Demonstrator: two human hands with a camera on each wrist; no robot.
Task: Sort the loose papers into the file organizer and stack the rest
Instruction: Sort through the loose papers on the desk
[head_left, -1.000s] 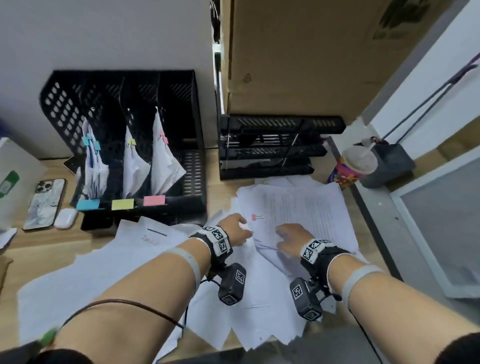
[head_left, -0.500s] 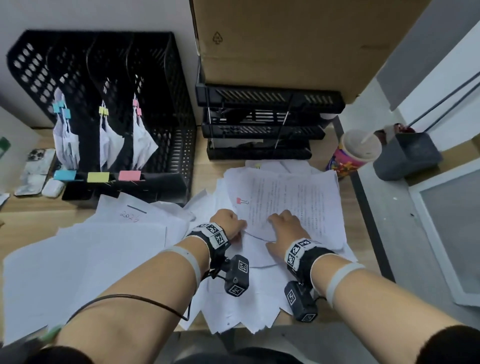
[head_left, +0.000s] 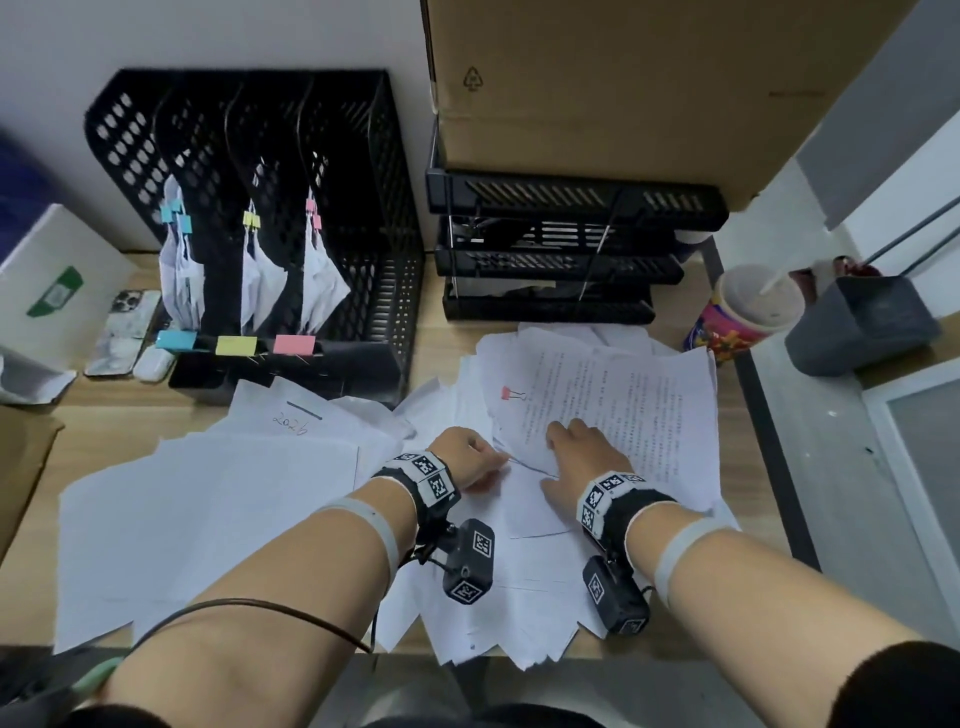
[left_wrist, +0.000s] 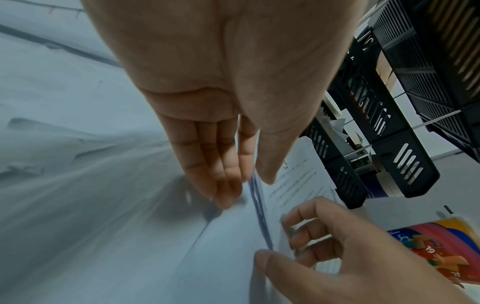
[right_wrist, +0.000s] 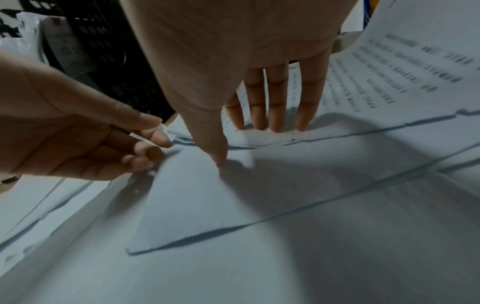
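Note:
Loose white papers (head_left: 208, 499) cover the desk in front of the black mesh file organizer (head_left: 363, 208), whose slots hold clipped sheets behind blue, yellow and pink labels. A printed sheaf (head_left: 623, 395) with a pink binder clip (head_left: 511, 393) lies on the right of the pile. My left hand (head_left: 483, 457) pinches a paper corner (right_wrist: 162, 131) at the sheaf's near-left edge between thumb and forefinger. My right hand (head_left: 566, 441) lies on the sheaf. Its fingers (right_wrist: 275, 115) press the printed page near its edge, and its thumb touches the blank sheet below.
Black stacked letter trays (head_left: 561, 254) stand behind the sheaf under a cardboard box (head_left: 623, 78). A lidded colourful cup (head_left: 748, 317) and a grey holder (head_left: 862, 322) sit at the right. A phone (head_left: 122, 332) and an earbud case (head_left: 156, 362) lie left of the organizer. Papers overhang the desk's front edge.
The head view has shifted. Both hands stay at the near edge of the clipped sheaf, and the right hand has slid slightly further onto the printed page.

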